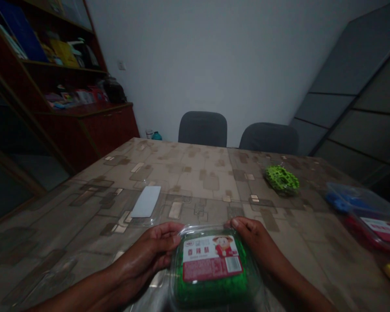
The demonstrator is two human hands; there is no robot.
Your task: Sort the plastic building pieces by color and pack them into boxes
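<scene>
A clear plastic clamshell box with green contents and a red-and-white label lies on the table right in front of me. My left hand grips its left side, fingers curled against the lid edge. My right hand holds the right side, thumb on the top corner. Another clear lid with a white label lies flat on the table just beyond my left hand.
A lime-green lattice object sits at the far right of the table. A clear container with blue, red and yellow pieces stands at the right edge. Two grey chairs face me across the table. A wooden shelf cabinet stands on the left.
</scene>
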